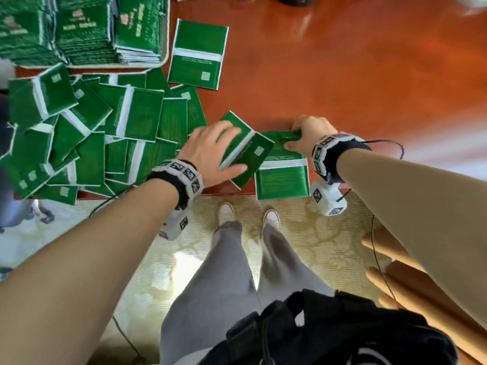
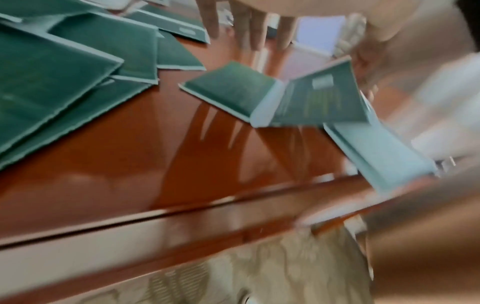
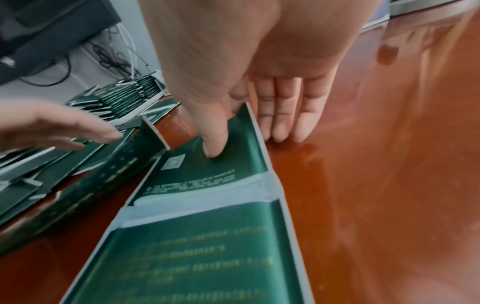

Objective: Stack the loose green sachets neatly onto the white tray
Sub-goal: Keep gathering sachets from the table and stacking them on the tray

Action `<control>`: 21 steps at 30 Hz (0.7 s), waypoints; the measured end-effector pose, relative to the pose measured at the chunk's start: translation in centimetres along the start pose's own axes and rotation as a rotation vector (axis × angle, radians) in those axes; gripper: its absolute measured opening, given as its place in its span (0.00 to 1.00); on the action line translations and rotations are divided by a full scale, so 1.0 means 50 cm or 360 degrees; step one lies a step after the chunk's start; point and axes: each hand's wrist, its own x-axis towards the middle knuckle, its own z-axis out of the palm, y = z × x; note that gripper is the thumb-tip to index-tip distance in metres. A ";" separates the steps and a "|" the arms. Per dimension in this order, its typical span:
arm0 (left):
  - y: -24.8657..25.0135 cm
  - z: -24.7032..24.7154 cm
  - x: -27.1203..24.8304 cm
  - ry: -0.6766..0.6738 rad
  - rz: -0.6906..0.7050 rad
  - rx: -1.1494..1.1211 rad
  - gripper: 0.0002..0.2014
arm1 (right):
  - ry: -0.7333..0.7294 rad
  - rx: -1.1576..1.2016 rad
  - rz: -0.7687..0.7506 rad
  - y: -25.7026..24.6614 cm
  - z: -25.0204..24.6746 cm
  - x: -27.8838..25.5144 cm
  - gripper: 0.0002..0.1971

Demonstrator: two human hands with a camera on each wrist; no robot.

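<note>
Loose green sachets (image 1: 79, 133) with white seams lie heaped on the left of the red-brown table (image 1: 342, 75). At the far left, the white tray (image 1: 164, 48) holds stacked sachets (image 1: 84, 30). One double sachet (image 1: 197, 54) lies alone beside the tray. My left hand (image 1: 229, 151) rests flat, fingers spread, on a tilted double sachet (image 1: 253, 156) (image 2: 272, 96) near the front edge. My right hand (image 1: 292, 138) (image 3: 233, 131) pinches the raised far end of another double sachet (image 1: 283, 172) (image 3: 207, 205), thumb on top. Its near half overhangs the table edge.
The table's front edge (image 1: 224, 192) runs just under both wrists. A pale wooden chair (image 1: 390, 259) stands at the right on the patterned floor. A dark round object (image 1: 292, 0) sits at the far edge. Bare tabletop stretches to the right.
</note>
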 end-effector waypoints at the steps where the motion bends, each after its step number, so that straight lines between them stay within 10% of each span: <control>1: -0.004 -0.007 0.006 0.0070 -0.0173 -0.0093 0.39 | 0.0004 -0.0019 -0.0023 -0.005 0.000 0.002 0.26; 7: -0.022 0.018 0.054 0.0033 -0.1006 -0.0217 0.35 | -0.0065 -0.0180 -0.0156 -0.036 0.014 0.010 0.29; 21: -0.034 -0.016 0.123 -0.0302 -0.1249 -0.0452 0.46 | -0.0144 -0.0179 -0.0151 -0.037 0.012 0.030 0.23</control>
